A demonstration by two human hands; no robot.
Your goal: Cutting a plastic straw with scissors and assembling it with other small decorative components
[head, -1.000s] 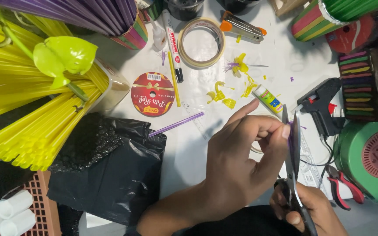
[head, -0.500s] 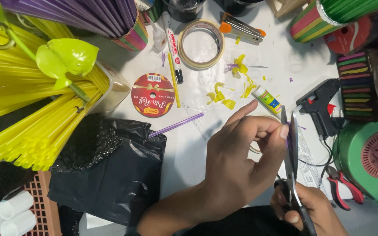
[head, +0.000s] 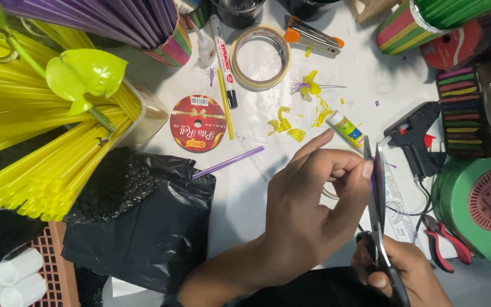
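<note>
My left hand point(head: 308, 222) pinches a small purple straw piece point(head: 372, 181) between thumb and forefinger, held against the blades above the white worktop point(head: 245, 193). My right hand point(head: 396, 273) is closed through the handles of the scissors point(head: 377, 199). The piece is mostly hidden by my fingers point(head: 365, 169). Judgement: very light, thin-walled, slick plastic, easily crushed; grip close to the cut line, lightly.
</note>
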